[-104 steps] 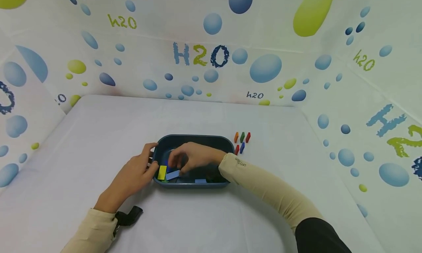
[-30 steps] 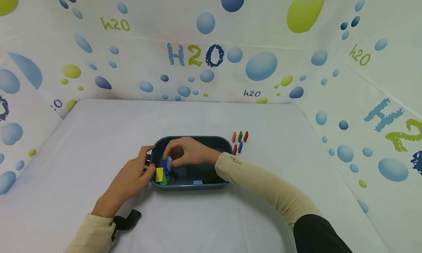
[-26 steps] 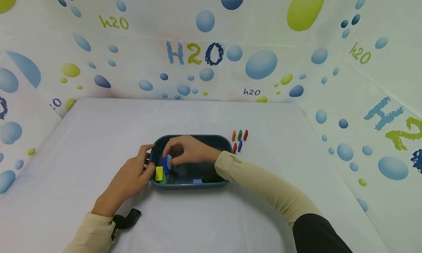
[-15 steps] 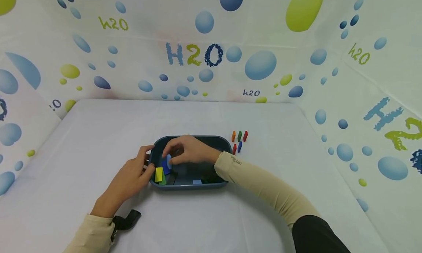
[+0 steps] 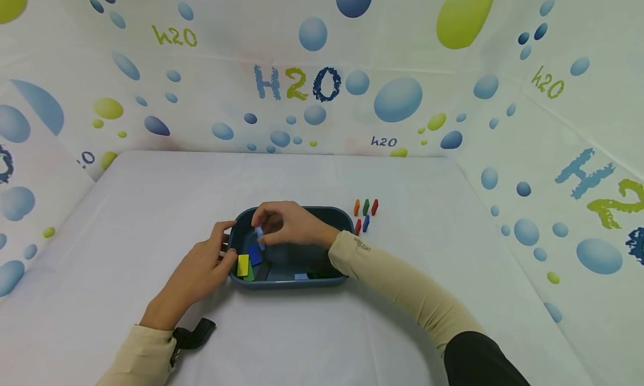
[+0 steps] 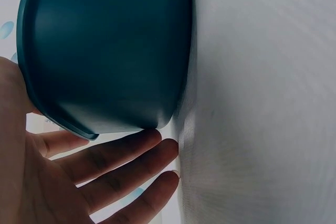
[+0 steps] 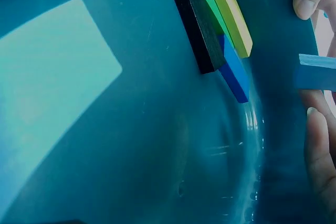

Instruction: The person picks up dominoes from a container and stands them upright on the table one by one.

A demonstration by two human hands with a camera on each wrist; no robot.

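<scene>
A dark blue plastic tub [image 5: 302, 284] stands on the white table. My left hand [image 5: 203, 268] holds its left end, thumb and index finger at the rim; in the left wrist view the lower fingers [image 6: 121, 179] stretch along the outer wall. Inside the tub, my right hand [image 5: 294, 224] pinches a light blue block [image 5: 259, 234] between thumb and fingertips. That block [image 7: 317, 72] shows at the right edge of the right wrist view. Below it lie a yellow block [image 5: 243, 265], a green block [image 5: 250, 274], a dark blue block [image 5: 254, 255] and a black block [image 7: 195, 27].
Right of the tub, small blocks stand in two rows: orange [image 5: 356, 208], green [image 5: 366, 207] and red [image 5: 374, 206] behind, another red [image 5: 358, 227] and a blue one [image 5: 366, 223] in front. Another light blue block [image 5: 301, 276] lies by the tub's front wall. A printed cloth [image 5: 211, 90] surrounds the table.
The right hand has picked the light blue block off the others, turned it upright and moved it slightly up and away from the dark blue block. The left hand stays at the tub.
</scene>
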